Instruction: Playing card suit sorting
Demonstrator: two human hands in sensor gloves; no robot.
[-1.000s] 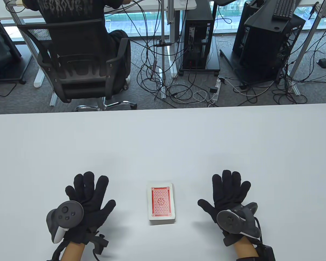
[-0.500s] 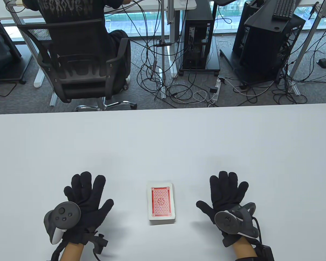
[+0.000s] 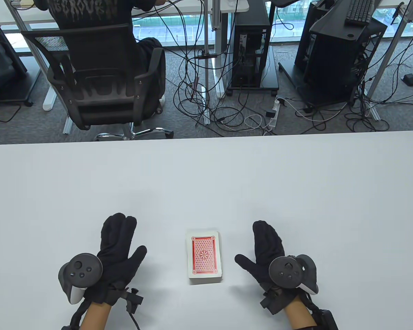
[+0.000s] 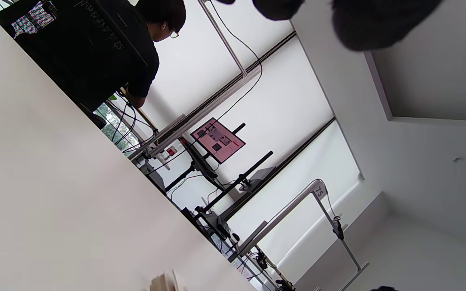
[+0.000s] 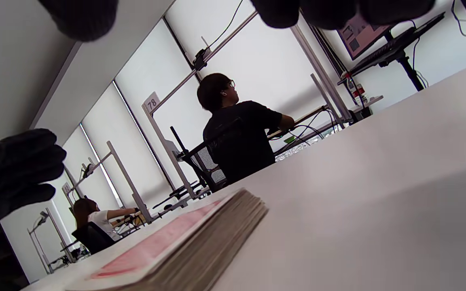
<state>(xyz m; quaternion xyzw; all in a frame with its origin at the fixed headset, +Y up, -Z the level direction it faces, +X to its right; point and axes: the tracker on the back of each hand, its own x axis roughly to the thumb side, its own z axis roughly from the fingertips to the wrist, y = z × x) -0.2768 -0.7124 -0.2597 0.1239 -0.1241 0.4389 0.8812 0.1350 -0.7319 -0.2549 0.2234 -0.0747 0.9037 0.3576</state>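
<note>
Behind the white worktop (image 3: 206, 178) the room is all office clutter: a person in a dark top sits with their back turned in a mesh chair (image 3: 99, 79), cables (image 3: 223, 113) sprawl over the carpet, and computer towers (image 3: 253, 44) stand under the far desks by the windows. On the worktop itself, close to the near edge and about midway across, lies 1 deck of cards (image 3: 204, 256), face down with its red patterned back up, squared into a neat stack; the right wrist view shows its edge (image 5: 200, 246) as a thick block of many cards. Nothing has been dealt off it yet, so by my reading the suit sorting has not begun. The left hand (image 3: 118, 251) sits to the deck's left and the right hand (image 3: 266, 256) to its right, each near the stack but clear of it, both turned partly on edge with the thumbs angled inward toward the cards. The fingers of both look extended and loose, holding nothing. That flanking pose makes sense to me as a ready stance: the deck is centred so either hand can reach it, and the broad bare surface beyond leaves room for 4 separate suit piles.
</note>
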